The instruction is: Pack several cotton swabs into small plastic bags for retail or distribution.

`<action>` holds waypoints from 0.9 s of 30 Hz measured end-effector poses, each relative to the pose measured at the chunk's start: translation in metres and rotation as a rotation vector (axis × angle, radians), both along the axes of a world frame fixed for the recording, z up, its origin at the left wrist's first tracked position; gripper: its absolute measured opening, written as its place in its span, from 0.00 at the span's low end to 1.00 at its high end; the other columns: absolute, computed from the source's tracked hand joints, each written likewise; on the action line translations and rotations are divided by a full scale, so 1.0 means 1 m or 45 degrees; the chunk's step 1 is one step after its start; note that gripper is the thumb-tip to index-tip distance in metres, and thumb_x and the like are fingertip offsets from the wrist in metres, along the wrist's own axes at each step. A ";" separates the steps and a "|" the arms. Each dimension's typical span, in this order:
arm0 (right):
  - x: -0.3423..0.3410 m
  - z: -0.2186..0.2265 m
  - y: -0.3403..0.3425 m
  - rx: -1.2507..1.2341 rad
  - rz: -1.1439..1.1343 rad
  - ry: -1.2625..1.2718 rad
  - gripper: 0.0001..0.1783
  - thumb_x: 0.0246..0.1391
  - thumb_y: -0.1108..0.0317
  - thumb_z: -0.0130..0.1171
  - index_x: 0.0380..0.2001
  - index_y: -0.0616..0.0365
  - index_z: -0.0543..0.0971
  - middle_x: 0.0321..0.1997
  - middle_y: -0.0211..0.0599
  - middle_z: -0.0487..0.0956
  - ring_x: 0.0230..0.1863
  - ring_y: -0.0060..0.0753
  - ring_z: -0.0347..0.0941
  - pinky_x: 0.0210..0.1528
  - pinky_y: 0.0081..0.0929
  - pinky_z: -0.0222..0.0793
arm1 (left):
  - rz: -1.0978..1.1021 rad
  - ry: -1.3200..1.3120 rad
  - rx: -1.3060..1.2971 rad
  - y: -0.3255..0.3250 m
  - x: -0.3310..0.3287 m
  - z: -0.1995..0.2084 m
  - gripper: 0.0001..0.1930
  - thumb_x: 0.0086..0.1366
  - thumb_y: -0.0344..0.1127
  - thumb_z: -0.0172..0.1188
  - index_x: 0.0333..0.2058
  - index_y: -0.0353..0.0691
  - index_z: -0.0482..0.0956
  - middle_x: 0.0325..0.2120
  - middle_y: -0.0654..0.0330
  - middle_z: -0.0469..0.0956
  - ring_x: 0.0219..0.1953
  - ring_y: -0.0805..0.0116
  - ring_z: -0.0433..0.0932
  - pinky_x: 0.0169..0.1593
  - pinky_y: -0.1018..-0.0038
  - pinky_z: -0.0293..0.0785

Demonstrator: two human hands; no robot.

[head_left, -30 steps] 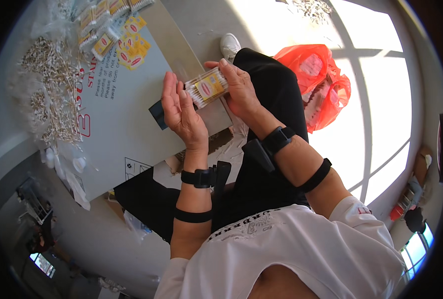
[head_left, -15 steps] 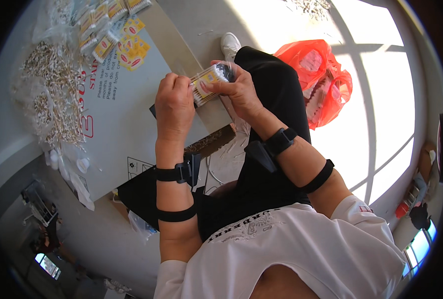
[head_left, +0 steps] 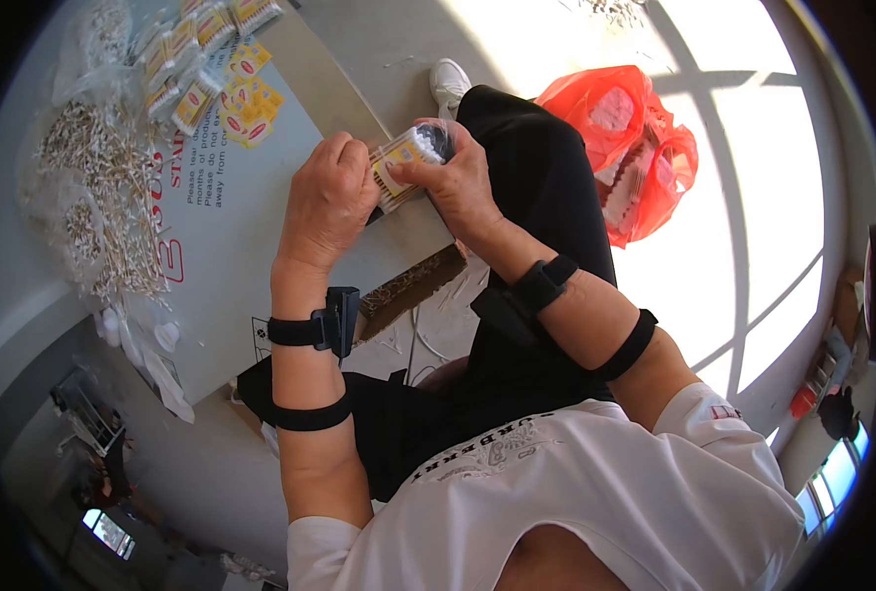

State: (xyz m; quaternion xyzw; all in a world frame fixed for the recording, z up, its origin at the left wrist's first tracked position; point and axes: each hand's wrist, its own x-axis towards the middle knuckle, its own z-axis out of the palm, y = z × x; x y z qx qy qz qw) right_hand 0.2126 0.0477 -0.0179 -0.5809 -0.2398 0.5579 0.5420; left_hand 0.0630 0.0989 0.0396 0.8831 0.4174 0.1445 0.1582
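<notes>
A small clear packet of cotton swabs (head_left: 398,165) with a yellow-and-white card in it is held above the table's right-hand edge. My right hand (head_left: 465,185) is closed round its right end, the thumb pressed on the card; white swab tips show beside it. Against the packet's left end is my left hand (head_left: 327,202), curled into a fist with its knuckles up. Its fingertips are hidden, so whatever they pinch does not show. Several filled swab packets (head_left: 190,49) and loose yellow cards (head_left: 249,106) lie beyond my left hand.
A large heap of loose swabs (head_left: 113,177), partly in clear plastic, covers the table's left side. Below the table edge is an open box (head_left: 413,286) with swabs inside. A red plastic bag (head_left: 645,212) stands on the sunlit floor right of my knee.
My left hand and forearm have shifted left and turned, the fist now more knuckles-up. The packet, still in my right hand, has moved slightly left.
</notes>
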 end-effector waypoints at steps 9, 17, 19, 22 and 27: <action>0.000 0.001 0.000 0.023 0.004 -0.002 0.29 0.38 0.75 0.73 0.46 0.63 0.73 0.38 0.33 0.76 0.38 0.23 0.74 0.45 0.22 0.74 | 0.046 0.012 -0.156 0.002 -0.015 0.005 0.05 0.54 0.22 0.53 0.27 0.34 0.66 0.26 0.51 0.70 0.32 0.48 0.74 0.35 0.57 0.72; 0.000 -0.001 0.000 0.048 0.011 0.089 0.28 0.39 0.76 0.72 0.45 0.63 0.72 0.38 0.34 0.76 0.38 0.24 0.75 0.45 0.23 0.75 | 0.153 -0.048 -0.160 -0.011 -0.042 0.008 0.06 0.54 0.19 0.53 0.27 0.34 0.66 0.26 0.50 0.71 0.29 0.46 0.72 0.32 0.58 0.71; 0.001 0.000 0.000 0.024 0.031 0.049 0.27 0.39 0.76 0.72 0.45 0.63 0.72 0.38 0.34 0.76 0.38 0.25 0.76 0.45 0.23 0.75 | 0.194 -0.073 -0.192 -0.014 -0.046 0.009 0.06 0.54 0.19 0.53 0.27 0.35 0.65 0.26 0.49 0.71 0.29 0.44 0.72 0.32 0.57 0.71; -0.003 -0.004 0.000 0.057 -0.039 0.106 0.26 0.36 0.70 0.75 0.40 0.59 0.75 0.34 0.31 0.79 0.35 0.22 0.75 0.42 0.22 0.72 | 0.239 -0.146 -0.216 -0.021 -0.046 0.012 0.07 0.54 0.19 0.54 0.27 0.35 0.65 0.25 0.49 0.71 0.26 0.46 0.72 0.30 0.60 0.71; -0.003 -0.006 0.000 0.083 -0.043 0.086 0.25 0.36 0.69 0.74 0.39 0.60 0.75 0.34 0.32 0.79 0.34 0.23 0.75 0.41 0.23 0.73 | 0.340 -0.307 -0.219 -0.027 -0.049 0.015 0.08 0.53 0.17 0.55 0.27 0.36 0.66 0.23 0.54 0.69 0.23 0.58 0.71 0.28 0.68 0.71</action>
